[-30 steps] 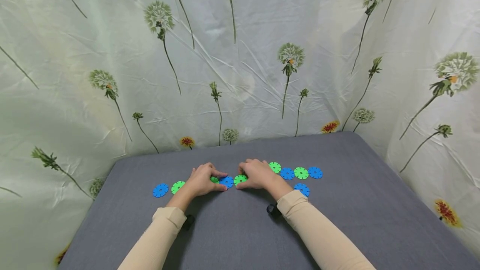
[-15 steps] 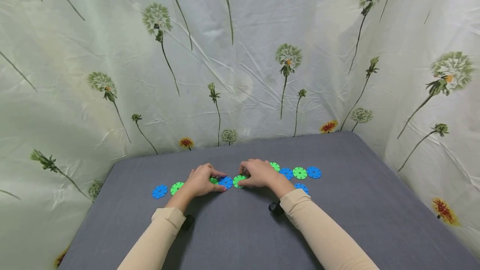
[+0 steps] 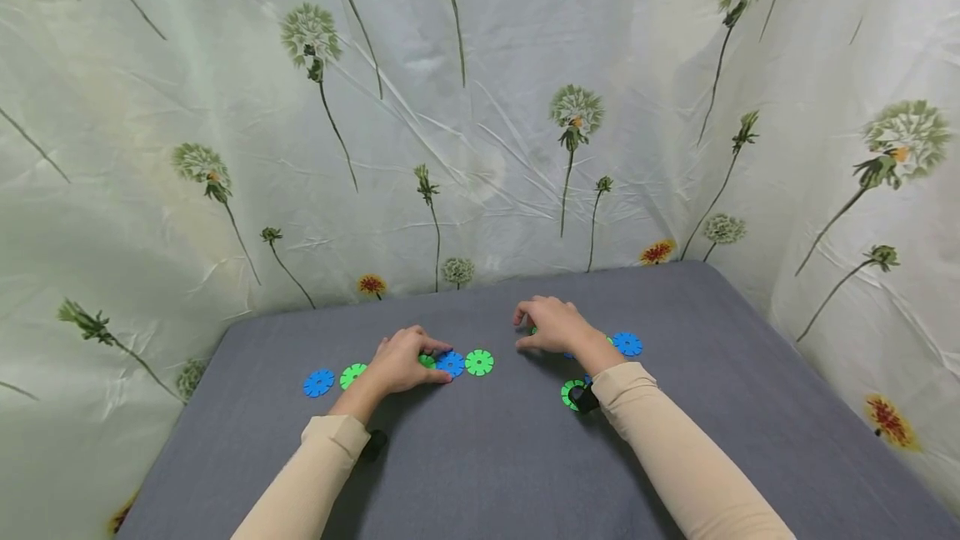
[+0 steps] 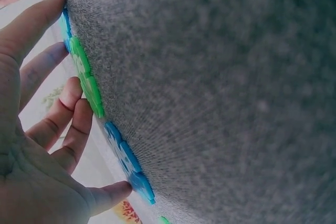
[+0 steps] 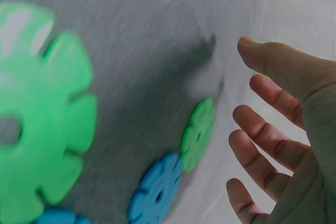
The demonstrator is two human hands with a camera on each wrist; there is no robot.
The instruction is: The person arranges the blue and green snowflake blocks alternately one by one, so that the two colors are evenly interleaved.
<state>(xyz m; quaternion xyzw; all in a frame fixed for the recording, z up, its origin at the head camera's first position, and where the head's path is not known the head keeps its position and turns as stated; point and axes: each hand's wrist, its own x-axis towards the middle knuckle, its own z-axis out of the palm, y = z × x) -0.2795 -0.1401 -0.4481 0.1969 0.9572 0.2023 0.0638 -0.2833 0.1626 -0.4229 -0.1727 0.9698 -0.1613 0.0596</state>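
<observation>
In the head view, my left hand [image 3: 403, 359] pinches a blue notched disc [image 3: 452, 364], thumb at its near edge and index finger at its far edge. A green notched disc [image 3: 480, 362] lies flat against the right side of the blue one. Leftward the row runs on under my left hand, with alternating green and blue discs [image 4: 125, 160] in the left wrist view. My right hand [image 3: 557, 327] hovers with nothing in its fingers, spread apart in the right wrist view. Just beyond and below it are a green disc [image 5: 198, 135] and a blue disc [image 5: 157, 190].
At the left end of the row lie a green disc [image 3: 353, 376] and a blue disc [image 3: 318, 383]. Another blue disc [image 3: 627, 344] lies right of the right wrist. A green disc [image 3: 570, 395] is partly under the wrist camera. Flowered cloth [image 3: 495, 148] hangs behind the grey table [image 3: 465, 473].
My right hand has let go of the green disc beside the blue one and moved right and away, over the loose discs. My left hand has stayed in place.
</observation>
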